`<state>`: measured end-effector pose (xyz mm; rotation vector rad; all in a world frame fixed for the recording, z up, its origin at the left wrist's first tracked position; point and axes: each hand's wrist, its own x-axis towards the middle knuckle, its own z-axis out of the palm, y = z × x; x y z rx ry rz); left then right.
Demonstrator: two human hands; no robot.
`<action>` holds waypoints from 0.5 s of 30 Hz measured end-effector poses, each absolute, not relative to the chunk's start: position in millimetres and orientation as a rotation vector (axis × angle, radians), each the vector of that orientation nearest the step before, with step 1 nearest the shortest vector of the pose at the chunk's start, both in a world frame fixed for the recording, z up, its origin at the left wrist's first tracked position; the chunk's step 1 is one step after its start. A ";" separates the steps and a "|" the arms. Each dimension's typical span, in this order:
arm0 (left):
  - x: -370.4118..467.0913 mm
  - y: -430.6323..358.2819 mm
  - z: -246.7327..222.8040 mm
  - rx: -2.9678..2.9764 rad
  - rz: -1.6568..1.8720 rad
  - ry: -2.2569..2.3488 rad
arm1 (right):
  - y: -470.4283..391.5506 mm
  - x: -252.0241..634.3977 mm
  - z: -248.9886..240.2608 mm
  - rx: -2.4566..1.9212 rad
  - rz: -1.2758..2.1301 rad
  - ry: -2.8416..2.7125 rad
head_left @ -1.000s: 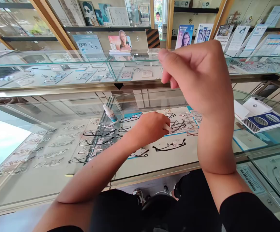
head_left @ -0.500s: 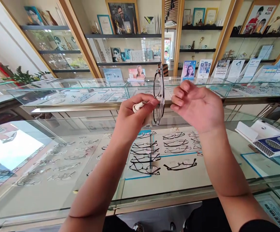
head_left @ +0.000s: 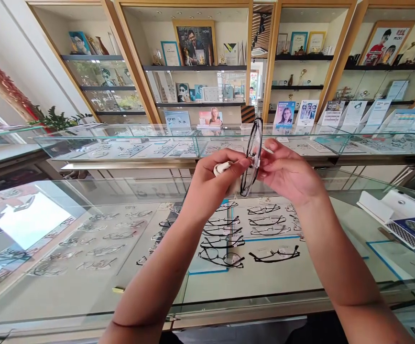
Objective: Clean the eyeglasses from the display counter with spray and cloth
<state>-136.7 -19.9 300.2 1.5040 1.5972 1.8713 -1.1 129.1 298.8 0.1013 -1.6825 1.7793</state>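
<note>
My left hand [head_left: 214, 184] is closed, with thumb and fingers pinching a pair of eyeglasses [head_left: 254, 126] near the bridge. The dark-rimmed glasses stand on edge, turned almost side-on to me. A bunched white cloth [head_left: 222, 167] is tucked into the same hand. Close on the other side of the lenses is my right hand [head_left: 291, 174], palm toward me and fingers bent but apart. Some of its fingertips are partly behind the rim; contact is unclear. Beneath both hands, rows of eyeglasses [head_left: 222, 258] lie in a glass display case [head_left: 229, 297].
An open white and blue box [head_left: 411, 224] sits on the counter at right. Clear-looking frames [head_left: 107, 249] lie in the left part of the case. Across the gap runs another glass showcase [head_left: 171, 149], with display cards [head_left: 284, 114] on top and shelves [head_left: 196, 68] behind.
My right hand has come in toward the glasses, its fingertips now at the lenses. The glasses have tilted slightly in my left hand. The view has shifted a little.
</note>
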 end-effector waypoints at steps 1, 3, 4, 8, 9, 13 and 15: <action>-136.9 -19.9 299.9 1.491 1.860 1.591 | 129.6 -0.9 298.6 0.096 1.796 -1.662; -137.0 -19.8 299.2 1.458 1.844 1.559 | 130.3 -0.4 298.4 0.088 1.815 -1.635; -137.0 -19.7 298.9 1.447 1.837 1.540 | 130.5 -0.3 298.4 0.088 1.813 -1.632; -138.0 -18.3 298.2 1.452 1.801 1.526 | 130.6 -3.2 297.3 0.100 1.725 -1.620; -138.7 -17.7 298.0 1.451 1.795 1.531 | 130.7 -4.9 296.5 0.111 1.686 -1.608; -143.7 -14.7 296.7 1.426 1.766 1.509 | 131.0 -12.0 290.5 0.171 1.452 -1.609; -146.0 -13.6 296.0 1.430 1.750 1.495 | 130.4 -13.7 287.3 0.173 1.297 -1.639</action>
